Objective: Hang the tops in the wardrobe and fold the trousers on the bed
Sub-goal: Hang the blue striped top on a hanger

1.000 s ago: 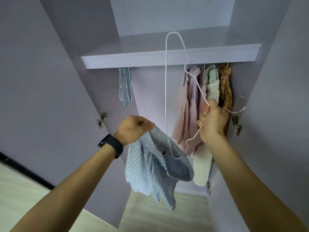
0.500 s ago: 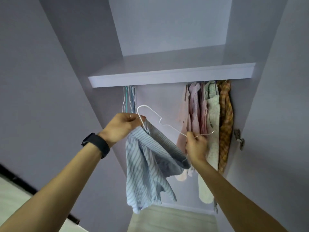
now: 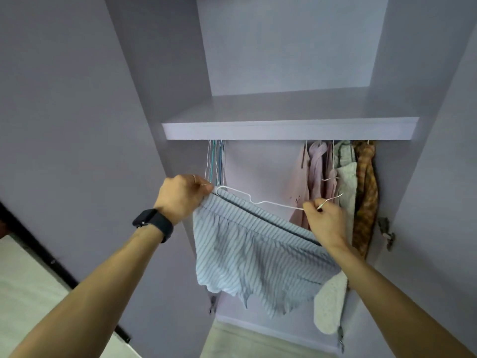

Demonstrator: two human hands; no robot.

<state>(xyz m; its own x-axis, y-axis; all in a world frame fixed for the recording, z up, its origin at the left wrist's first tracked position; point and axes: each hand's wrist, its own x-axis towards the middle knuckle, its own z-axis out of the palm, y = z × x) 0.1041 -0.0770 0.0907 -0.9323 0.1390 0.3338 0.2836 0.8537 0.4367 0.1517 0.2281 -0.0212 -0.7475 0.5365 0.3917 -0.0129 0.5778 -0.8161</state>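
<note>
Begin at the forearms, both raised toward the open wardrobe (image 3: 258, 161). Note the black watch (image 3: 153, 224) on the left wrist.

Locate the left hand (image 3: 184, 196): fingers curled, thumb and forefinger pinching one end of the banded edge of the striped top (image 3: 258, 257), right at the rounded end of the white wire hanger (image 3: 260, 202).

Locate the right hand (image 3: 326, 223): fingers curled, pinching the hanger wire near its other end. Cannot tell whether also gripping the fabric edge passing below the palm.

Read the top as stretched wide between the two hands, in the air before the wardrobe opening, not yet hung.

Compare with one second ago: hanger then upright and high in the right hand, clear of the top, fabric bunched under the left hand. Now find it lowered, laid nearly level along the stretched edge and meeting the left fingertips. Treat this as the threading step under way. Cannot tell whether the wire sits inside the garment or just behind it. Expect seating of both shoulders next, then hooking.

Farther in, find empty hangers (image 3: 215, 161) bunched at the left under the shelf (image 3: 284, 130), and hung tops at the right: pink (image 3: 316, 171), pale grey (image 3: 346, 177), orange check (image 3: 365, 192). Consider the free gap between them as the likely hanging place; rail itself hidden behind the shelf.
</note>
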